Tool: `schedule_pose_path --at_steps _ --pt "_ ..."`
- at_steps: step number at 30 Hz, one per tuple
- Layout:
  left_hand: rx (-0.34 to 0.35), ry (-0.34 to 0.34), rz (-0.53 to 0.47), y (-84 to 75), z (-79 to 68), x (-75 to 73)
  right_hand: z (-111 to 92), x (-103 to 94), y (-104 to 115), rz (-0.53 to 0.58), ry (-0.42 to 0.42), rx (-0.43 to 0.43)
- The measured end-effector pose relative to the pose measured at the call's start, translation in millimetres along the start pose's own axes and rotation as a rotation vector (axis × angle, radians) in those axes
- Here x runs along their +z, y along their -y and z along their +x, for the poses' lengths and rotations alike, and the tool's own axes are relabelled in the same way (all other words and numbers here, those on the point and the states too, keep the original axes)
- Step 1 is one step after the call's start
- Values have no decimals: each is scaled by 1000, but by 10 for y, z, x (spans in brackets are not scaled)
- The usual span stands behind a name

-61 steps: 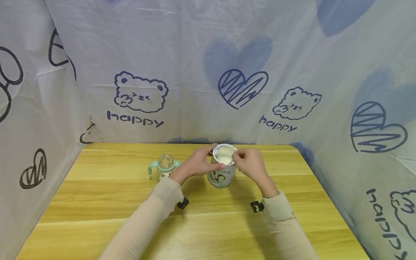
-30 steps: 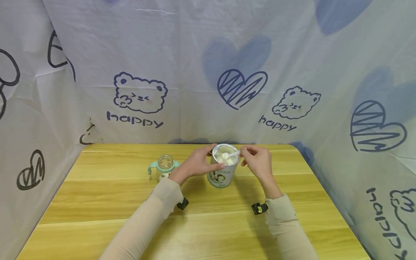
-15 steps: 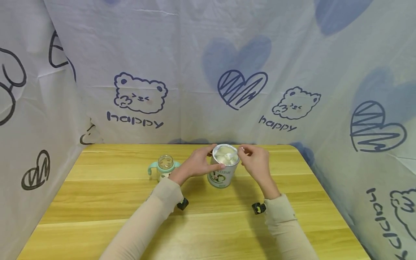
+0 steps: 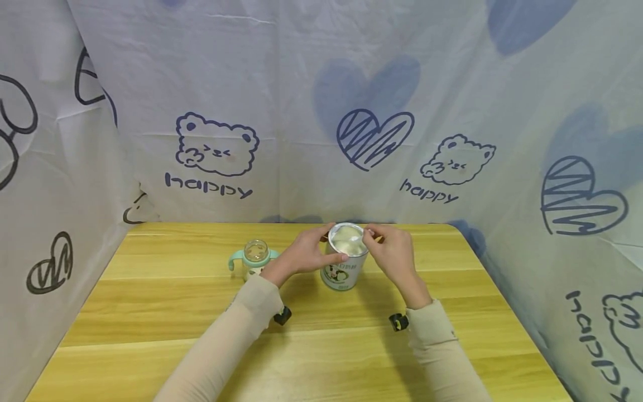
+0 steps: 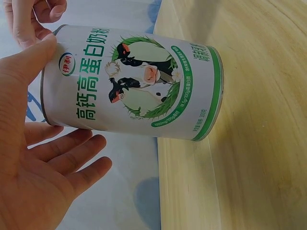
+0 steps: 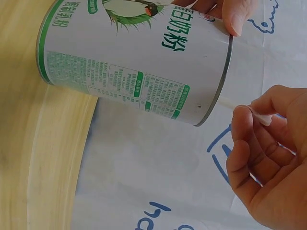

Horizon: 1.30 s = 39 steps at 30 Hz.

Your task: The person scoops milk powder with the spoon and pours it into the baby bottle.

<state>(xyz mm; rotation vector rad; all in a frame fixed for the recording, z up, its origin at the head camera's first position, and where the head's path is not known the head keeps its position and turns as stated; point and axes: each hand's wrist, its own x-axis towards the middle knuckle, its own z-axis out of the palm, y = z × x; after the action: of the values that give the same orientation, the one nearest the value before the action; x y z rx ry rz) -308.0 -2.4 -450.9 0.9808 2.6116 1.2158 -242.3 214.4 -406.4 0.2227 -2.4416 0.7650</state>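
Note:
A white milk powder can (image 4: 343,276) with a green band and a cow picture stands upright on the table, its top off. Pale powder (image 4: 345,247) shows inside the rim. My left hand (image 4: 307,251) grips the can near its top, thumb on the front and fingers on the far side; the left wrist view shows the same can (image 5: 139,86) up close. At the can's right rim, my right hand (image 4: 394,251) pinches the handle of a white scoop (image 6: 263,118) between thumb and forefinger. The scoop's bowl is inside the can, hidden in the right wrist view.
A clear baby bottle (image 4: 256,252) with a mint-green collar and two handles stands open-topped left of the can, partly behind my left wrist. Behind the wooden table (image 4: 176,312) hangs a white cloth (image 4: 296,167) with blue hearts and bears.
The scoop came up heaped with powder a second ago, then went back down into the can. My right hand has shifted slightly left; my left hand and the can stay put.

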Motion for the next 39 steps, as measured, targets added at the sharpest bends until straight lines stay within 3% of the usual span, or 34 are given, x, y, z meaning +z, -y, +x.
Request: schedule_pose_path --at_steps 5,16,20,24,39 --pt "5 -3 -3 -11 -8 -4 -3 -8 -8 91 -28 89" --pt "12 1 3 -19 0 -12 -7 -81 -75 374 -17 452" --pt "14 3 8 -4 7 -4 2 -86 -99 427 -13 505" --pt "15 3 11 2 5 5 -10 -78 -99 389 2 456" --pt "-5 7 1 -20 -9 -3 10 39 -48 94 174 79"
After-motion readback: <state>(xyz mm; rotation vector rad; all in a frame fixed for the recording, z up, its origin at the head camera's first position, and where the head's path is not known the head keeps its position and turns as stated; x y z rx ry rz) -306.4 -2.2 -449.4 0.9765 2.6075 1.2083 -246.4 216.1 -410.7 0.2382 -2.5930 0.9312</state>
